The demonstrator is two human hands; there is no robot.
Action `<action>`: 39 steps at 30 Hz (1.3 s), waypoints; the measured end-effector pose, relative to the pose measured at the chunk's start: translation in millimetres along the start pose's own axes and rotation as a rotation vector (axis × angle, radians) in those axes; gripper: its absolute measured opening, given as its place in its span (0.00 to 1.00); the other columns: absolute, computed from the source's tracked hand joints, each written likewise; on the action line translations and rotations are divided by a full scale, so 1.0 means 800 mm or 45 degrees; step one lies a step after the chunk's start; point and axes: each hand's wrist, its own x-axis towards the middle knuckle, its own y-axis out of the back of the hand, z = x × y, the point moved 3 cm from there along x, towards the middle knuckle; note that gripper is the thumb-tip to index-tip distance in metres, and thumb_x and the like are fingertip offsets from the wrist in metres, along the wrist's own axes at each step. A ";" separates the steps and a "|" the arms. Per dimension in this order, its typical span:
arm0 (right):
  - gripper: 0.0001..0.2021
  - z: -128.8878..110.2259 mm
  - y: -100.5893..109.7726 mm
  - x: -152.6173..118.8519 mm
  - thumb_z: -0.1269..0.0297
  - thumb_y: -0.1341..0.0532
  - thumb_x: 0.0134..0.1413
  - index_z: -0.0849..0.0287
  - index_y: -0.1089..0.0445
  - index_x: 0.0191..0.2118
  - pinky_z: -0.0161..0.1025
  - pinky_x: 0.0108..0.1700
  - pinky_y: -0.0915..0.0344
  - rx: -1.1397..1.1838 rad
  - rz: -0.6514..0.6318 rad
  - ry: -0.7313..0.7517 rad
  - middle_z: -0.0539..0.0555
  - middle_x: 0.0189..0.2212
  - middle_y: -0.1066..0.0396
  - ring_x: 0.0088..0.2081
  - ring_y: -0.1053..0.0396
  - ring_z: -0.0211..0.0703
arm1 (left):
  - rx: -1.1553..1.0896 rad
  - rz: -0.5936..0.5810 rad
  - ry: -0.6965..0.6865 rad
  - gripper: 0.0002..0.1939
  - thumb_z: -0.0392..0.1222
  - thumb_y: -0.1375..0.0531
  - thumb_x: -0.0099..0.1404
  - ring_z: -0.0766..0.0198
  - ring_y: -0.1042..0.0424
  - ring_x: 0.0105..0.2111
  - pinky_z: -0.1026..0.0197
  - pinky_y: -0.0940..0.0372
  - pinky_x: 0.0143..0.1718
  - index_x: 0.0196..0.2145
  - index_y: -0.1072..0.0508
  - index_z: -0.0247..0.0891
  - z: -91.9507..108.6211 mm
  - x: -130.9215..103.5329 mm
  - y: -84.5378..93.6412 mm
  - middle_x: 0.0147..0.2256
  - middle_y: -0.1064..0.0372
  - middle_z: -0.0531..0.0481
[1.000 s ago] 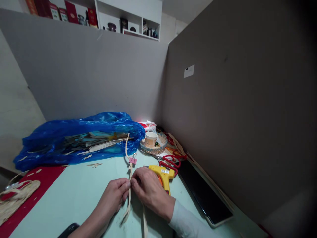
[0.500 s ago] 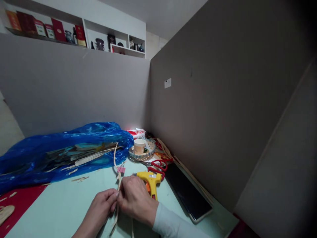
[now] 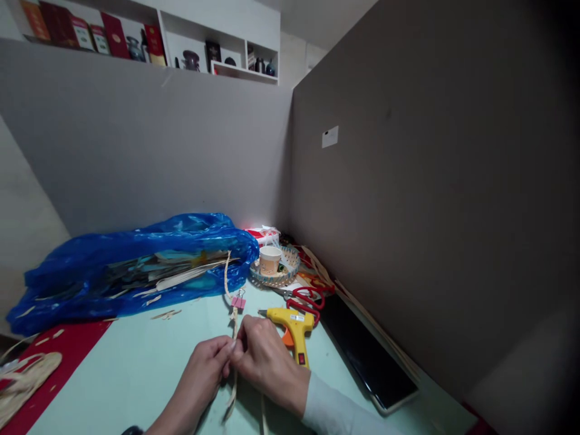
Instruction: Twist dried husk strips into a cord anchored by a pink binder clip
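A pale braided straw cord runs from the far side of the table toward me, pinched by both hands. My left hand closes thumb and forefinger on it. Close against it, my right hand grips the cord too, its fingertips partly hidden behind the knuckles. Beyond the hands a pink binder clip is clamped on the cord. Loose strand ends hang below the fingers toward the near edge. Just right of my right hand lies a yellow glue gun with an orange trigger.
Behind lie a blue plastic bag of dried strips and a woven basket holding a paper cup. Red-handled scissors and a black tablet-like device lie right. Grey partitions enclose the table.
The view has turned slightly left and down, so everything sits further right and a little higher. Both hands stay pinched on the straw cord, with only slight finger movement.
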 end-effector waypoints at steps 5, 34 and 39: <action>0.03 -0.001 0.019 0.004 0.71 0.43 0.52 0.61 0.31 0.31 0.32 0.30 0.46 0.124 -0.140 0.009 0.51 0.26 0.30 0.29 0.35 0.37 | -0.005 -0.013 0.024 0.22 0.57 0.43 0.55 0.71 0.59 0.12 0.65 0.65 0.16 0.13 0.43 0.43 0.001 -0.003 0.000 0.11 0.55 0.62; 0.04 0.004 0.024 0.007 0.70 0.41 0.55 0.59 0.28 0.33 0.33 0.33 0.45 -0.098 -0.239 0.195 0.52 0.30 0.25 0.31 0.32 0.38 | 0.230 0.037 -0.054 0.18 0.48 0.47 0.57 0.68 0.51 0.16 0.64 0.56 0.21 0.13 0.44 0.42 0.011 -0.012 0.002 0.12 0.51 0.60; 0.03 0.005 0.017 0.007 0.70 0.42 0.53 0.58 0.31 0.30 0.33 0.29 0.49 -0.125 -0.192 0.151 0.50 0.27 0.28 0.27 0.35 0.36 | 0.303 0.056 -0.107 0.18 0.50 0.50 0.56 0.64 0.45 0.19 0.62 0.51 0.25 0.13 0.44 0.43 0.012 -0.010 0.001 0.14 0.46 0.57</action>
